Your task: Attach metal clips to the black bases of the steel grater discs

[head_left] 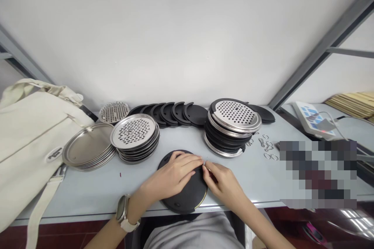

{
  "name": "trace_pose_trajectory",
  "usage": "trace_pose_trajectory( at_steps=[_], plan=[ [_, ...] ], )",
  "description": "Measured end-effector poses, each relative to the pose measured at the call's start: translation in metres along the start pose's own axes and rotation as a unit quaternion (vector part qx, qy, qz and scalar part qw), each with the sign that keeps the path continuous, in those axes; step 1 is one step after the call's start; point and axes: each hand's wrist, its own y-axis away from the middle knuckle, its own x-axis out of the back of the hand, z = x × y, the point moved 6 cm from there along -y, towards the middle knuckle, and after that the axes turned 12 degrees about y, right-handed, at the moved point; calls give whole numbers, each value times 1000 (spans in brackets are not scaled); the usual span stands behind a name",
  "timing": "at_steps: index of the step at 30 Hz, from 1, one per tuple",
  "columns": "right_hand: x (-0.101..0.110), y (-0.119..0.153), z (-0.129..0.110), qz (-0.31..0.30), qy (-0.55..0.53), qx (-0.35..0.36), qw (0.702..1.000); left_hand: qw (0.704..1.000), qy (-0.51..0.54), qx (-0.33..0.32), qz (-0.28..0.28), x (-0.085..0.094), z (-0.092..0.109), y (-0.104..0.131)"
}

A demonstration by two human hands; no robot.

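Observation:
A round black disc (187, 192) lies near the table's front edge, with a thin yellowish line along its lower right rim. My left hand (175, 173) rests on top of it, fingers stretched out towards the right rim. At that rim my right hand (220, 179) is closed in a pinch, its fingertips close to those of the left. Whatever the pinch holds is too small and covered to name. Behind stands a stack of black and steel discs (233, 124), a perforated steel plate on top. Small metal rings and clips (267, 149) lie to its right.
Left of the disc stand grater plates (136, 136), plain steel plates (90, 145) and a cream bag (37, 132). Black notched discs (181, 114) line the wall, beside another grater plate (113, 112). A white device with a cable (314, 118) and a blurred-out patch are at right.

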Motion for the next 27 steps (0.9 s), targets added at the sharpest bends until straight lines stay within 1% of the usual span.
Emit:
trace_pose_trajectory(
  at_steps=[4,8,20,27],
  plan=[
    [-1,1,3,6,1,-4,1000,1000,17,11,1,1,-1,0],
    [-1,2,2,5,13,2,1000,999,34,27,14,2,-3,0],
    [-1,2,-2,31,61,33,997,997,66,11,33,2,-4,2],
    [-2,2,-3,50,95,51,993,997,67,18,33,0,-6,3]
  ],
)
